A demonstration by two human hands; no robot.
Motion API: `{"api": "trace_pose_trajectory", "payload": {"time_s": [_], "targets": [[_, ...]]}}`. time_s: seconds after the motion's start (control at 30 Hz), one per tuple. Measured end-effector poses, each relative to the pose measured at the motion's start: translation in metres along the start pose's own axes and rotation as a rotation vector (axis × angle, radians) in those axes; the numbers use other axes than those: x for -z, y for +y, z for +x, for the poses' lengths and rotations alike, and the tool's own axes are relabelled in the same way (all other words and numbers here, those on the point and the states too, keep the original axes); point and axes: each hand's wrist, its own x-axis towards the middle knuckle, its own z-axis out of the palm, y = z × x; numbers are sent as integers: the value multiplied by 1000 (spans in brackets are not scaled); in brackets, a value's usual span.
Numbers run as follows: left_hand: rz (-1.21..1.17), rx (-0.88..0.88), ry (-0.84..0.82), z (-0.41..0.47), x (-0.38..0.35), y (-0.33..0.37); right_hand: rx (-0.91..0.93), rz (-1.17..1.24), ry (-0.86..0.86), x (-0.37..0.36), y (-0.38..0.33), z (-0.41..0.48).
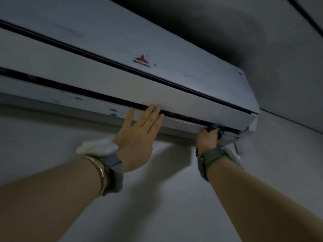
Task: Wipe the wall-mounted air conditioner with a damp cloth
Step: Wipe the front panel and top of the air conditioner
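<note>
Air conditioner [157,74]: a long white unit mounted high on the wall [157,198], above both raised hands, seen from below. A dark seam runs along its front panel, and a second dark slot, the outlet, runs along its lower edge. A red triangular logo [142,61] sits above the left hand; faint bluish smudges mark the casing left of that hand and near the right end. Left hand [138,137]: released and flat, fingers extended together, fingertips touching the lower lip of the front panel at the slot. A bracelet [101,173] and a grey strap [113,172] circle its wrist. Right hand [207,137]: clenched around a dark blue cloth [216,128], pressed against the outlet edge near the unit's right end. A grey strap also circles this wrist. The room is dim.
</note>
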Motion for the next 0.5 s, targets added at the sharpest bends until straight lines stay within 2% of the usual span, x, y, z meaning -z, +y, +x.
{"api": "trace_pose_trajectory", "payload": {"time_s": [0.03,0.07,0.13,0.2,0.27,0.3,0.33,0.4,0.5], "targets": [[-4,29,-75,-10,-2,-8,-25,145,-11,-10,-2,-14],[3,46,-118,-16,-1,-16,53,199,-3,-20,-7,-31],[38,82,-125,-30,-1,-30,116,52,49,-39,-7,-37],[84,101,-223,-48,-1,-50,186,-61,67,-66,-14,-59],[144,115,-252,-58,-3,-65,214,-216,323,-80,-19,-73],[163,143,-262,-60,0,-69,220,-240,375,-81,-24,-83],[165,174,-269,-64,2,-75,248,-255,342,-87,-28,-92],[198,210,-290,-69,5,-86,334,-245,141,-103,-33,-106],[150,266,-268,-72,8,-100,415,-133,-9,-122,-48,-136]]}}
